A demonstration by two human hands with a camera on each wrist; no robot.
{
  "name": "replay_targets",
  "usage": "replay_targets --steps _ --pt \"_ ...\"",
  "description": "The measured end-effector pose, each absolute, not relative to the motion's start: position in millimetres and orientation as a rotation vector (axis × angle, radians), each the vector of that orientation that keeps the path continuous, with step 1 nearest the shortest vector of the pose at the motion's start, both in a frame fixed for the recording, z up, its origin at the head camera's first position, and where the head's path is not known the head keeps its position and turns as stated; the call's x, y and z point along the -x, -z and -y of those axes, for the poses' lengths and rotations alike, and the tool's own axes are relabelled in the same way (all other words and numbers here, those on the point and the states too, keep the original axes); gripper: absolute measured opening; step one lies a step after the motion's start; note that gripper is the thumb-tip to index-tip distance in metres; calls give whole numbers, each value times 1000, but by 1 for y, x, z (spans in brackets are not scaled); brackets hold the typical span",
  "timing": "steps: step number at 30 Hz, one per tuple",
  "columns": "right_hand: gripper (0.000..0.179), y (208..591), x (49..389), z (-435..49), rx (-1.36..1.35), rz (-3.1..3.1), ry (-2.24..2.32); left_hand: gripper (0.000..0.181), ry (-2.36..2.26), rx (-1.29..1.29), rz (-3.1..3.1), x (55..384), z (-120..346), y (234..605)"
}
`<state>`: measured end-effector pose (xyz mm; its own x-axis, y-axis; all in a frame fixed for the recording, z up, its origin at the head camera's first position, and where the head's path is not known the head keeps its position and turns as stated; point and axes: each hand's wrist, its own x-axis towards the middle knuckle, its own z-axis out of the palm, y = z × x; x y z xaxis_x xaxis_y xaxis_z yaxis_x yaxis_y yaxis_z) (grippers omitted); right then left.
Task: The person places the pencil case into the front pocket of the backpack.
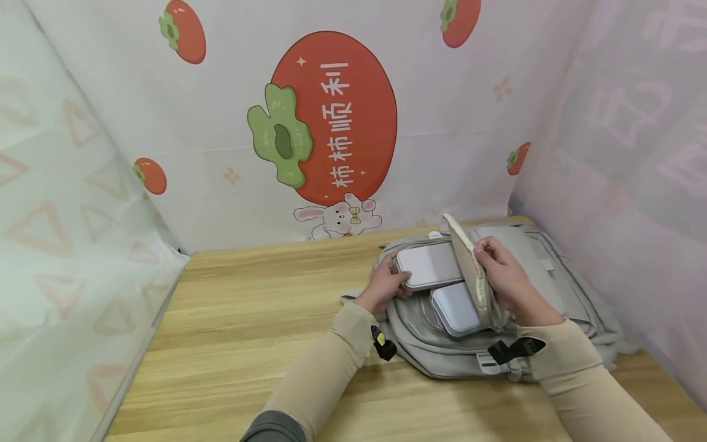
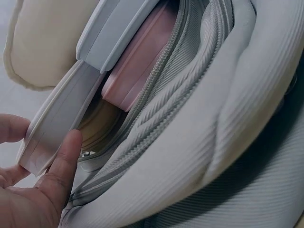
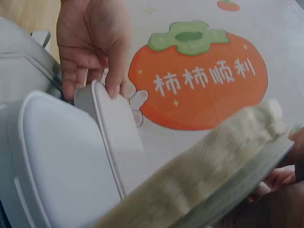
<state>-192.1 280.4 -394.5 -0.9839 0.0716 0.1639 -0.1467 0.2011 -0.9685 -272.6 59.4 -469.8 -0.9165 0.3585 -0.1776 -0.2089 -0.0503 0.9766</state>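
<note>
A grey backpack lies on the table with its front pocket unzipped. My left hand grips the left end of a white rounded case, thumb on one side and fingers on the other. Beside it a pale blue case sticks out of the pocket. The left wrist view shows a pink case beneath the blue one and a tan rounded thing deeper inside. My right hand pinches the edge of a beige padded flap, which stands upright over the right ends of the cases.
The wooden table stretches to the left of the backpack. Behind it hangs a white cloth printed with persimmons, and pale curtains close off both sides. Small black wrist cameras sit on the sleeves.
</note>
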Motion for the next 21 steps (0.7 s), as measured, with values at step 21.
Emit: replay_targets --steps 21 --pt "20 415 199 -297 -377 1919 -2328 69 -1908 -185 -1943 278 -72 469"
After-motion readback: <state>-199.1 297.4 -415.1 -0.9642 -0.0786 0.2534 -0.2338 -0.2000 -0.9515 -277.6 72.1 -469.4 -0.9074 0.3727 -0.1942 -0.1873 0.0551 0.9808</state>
